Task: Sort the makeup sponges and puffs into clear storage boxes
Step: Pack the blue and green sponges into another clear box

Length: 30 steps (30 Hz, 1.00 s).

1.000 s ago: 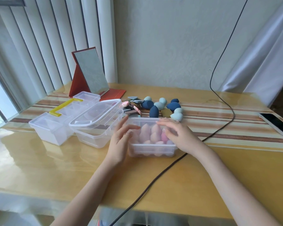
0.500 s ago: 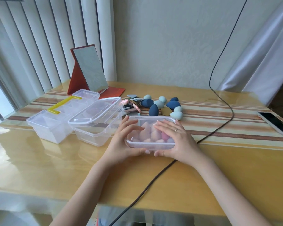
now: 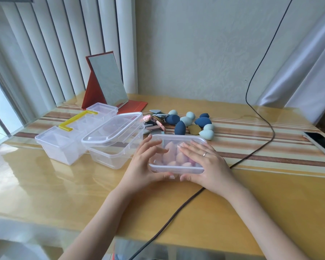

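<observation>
Lid now seated on pink-sponge box (image 3: pixel 176 168); left hand (image 3: pixel 144 162) and right hand (image 3: pixel 204 162) clamped round it, thumbs now underneath; blue sponges (image 3: pixel 188 121) behind box unsorted.

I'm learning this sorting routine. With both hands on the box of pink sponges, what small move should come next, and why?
Probably set the lidded box aside: both hands, left hand and right hand, hold it, its pink sponges look packed, while blue sponges and flat puffs lie unsorted behind.

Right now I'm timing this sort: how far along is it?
Done: pink sponges sit inside the lidded clear box. In hand: left hand and right hand press its lid. Left: blue sponges and flat puffs lie loose beside the second clear box.
</observation>
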### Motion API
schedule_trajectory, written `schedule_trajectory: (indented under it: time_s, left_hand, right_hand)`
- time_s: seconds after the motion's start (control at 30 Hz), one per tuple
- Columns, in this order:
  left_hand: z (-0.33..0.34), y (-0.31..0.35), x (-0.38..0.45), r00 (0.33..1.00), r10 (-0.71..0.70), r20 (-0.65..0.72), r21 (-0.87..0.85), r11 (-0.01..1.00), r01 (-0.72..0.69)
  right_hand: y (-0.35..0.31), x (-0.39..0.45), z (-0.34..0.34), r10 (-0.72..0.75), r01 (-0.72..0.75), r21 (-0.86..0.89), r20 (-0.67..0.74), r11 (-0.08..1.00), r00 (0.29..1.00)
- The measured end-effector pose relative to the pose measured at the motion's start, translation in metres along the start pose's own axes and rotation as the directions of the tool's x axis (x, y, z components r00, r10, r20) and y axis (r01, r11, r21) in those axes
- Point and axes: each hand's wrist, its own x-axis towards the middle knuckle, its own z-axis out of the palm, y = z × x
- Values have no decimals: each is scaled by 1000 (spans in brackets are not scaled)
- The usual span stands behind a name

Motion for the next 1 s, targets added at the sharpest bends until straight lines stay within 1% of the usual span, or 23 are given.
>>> schedule_trajectory:
  time_s: [0.17, 0.23, 0.33, 0.4, 0.43, 0.63, 0.77, 0.87, 0.93, 1.0]
  left_hand:
    - [-1, 2, -1, 1000, 17, 3, 61, 998, -17]
    - [-1, 4, -1, 1000, 8, 4, 57, 998, -9]
    - [-3, 7, -2, 998, -64, 9, -58, 996, 64]
    - [-4, 8, -2, 995, -94, 32, -136, 986, 98]
    - [-4, 7, -2, 995, -93, 40, -142, 985, 98]
    - [-3, 3, -2, 999, -36, 26, -17, 999, 37]
    - [-3, 4, -3, 999, -35, 23, -27, 999, 36]
    - [-4, 3, -2, 998, -45, 33, -42, 998, 47]
    - [-4, 2, -2, 999, -28, 41, -11, 1000, 29]
    - [-4, 1, -2, 999, -13, 31, 30, 999, 12]
  right_hand:
    - [-1, -1, -3, -18, 19, 0, 36, 1000, 999]
    - [-1, 0, -5, -2, -1, 53, 71, 999, 997]
    - [2, 3, -10, 26, -48, 159, 134, 986, 991]
    - [3, 4, -10, 15, -36, 139, 152, 990, 988]
    - [3, 3, -10, 13, -32, 125, 156, 992, 988]
    - [2, 0, -8, -7, 0, 65, 107, 998, 994]
    - [2, -2, -5, -17, 11, 69, 75, 998, 997]
    - [3, 0, -7, 5, -15, 110, 95, 994, 995]
    - [3, 0, -8, -5, -3, 86, 99, 996, 995]
    - [3, -2, -5, -22, 19, 52, 57, 998, 998]
